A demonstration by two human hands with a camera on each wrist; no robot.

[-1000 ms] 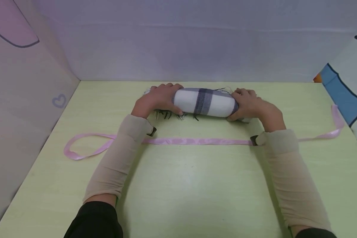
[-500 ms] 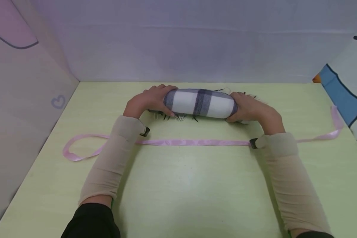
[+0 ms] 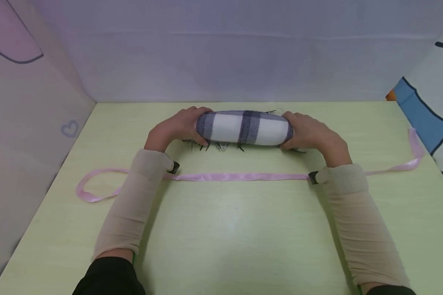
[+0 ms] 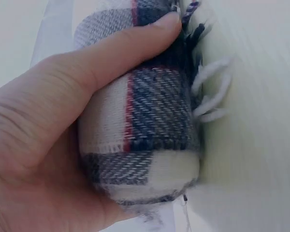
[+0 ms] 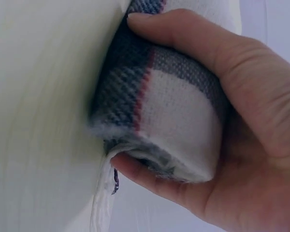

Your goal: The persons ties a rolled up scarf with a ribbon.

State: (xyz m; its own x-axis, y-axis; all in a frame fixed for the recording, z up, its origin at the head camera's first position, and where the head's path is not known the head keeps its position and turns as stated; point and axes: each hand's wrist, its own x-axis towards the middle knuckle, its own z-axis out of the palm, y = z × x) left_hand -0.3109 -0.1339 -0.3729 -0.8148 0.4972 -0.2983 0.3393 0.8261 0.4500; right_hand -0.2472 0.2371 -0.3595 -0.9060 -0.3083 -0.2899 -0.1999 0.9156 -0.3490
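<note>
A rolled plaid scarf (image 3: 229, 128), white and dark blue-grey with thin red lines, lies crosswise toward the back of the table. My left hand (image 3: 180, 127) grips its left end, thumb along the near side. At the other end my right hand (image 3: 313, 132) holds the roll between thumb and fingers. The left wrist view shows the thumb pressed on the scarf (image 4: 159, 111) and loose fringe by the tabletop. In the right wrist view the rolled end of the scarf (image 5: 179, 111) sits in the palm, with a white fringe strand hanging down. Most fingertips are hidden behind the roll.
A pink satin ribbon (image 3: 236, 177) stretches across the table (image 3: 221, 229) in front of the scarf, looped at its left end and turned up at the right. Both forearms pass over it. Pale printed panels (image 3: 243, 65) enclose the back and sides.
My left hand has slid left along the roll, uncovering more of the scarf's left part. The right hand has shifted only slightly and keeps its hold.
</note>
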